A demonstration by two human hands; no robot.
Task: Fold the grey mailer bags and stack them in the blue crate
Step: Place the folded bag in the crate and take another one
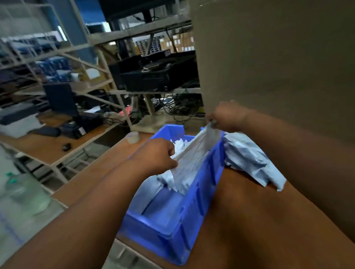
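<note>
A blue crate (177, 225) stands on the brown table, its near end hanging past the table's left edge. Over the crate I hold a folded grey mailer bag (195, 160) stretched between both hands. My left hand (155, 155) grips its near end with curled fingers. My right hand (226, 115) pinches its far top corner above the crate's far right rim. More grey bags lie inside the crate under the held one. A crumpled pile of grey mailer bags (251, 160) lies on the table right of the crate.
A large cardboard wall (282, 51) rises close behind my right hand. A roll of clear tape (133, 137) sits on the table beyond the crate. Left of the table are a floor gap, a water jug (28, 192), a desk with a monitor and metal shelving.
</note>
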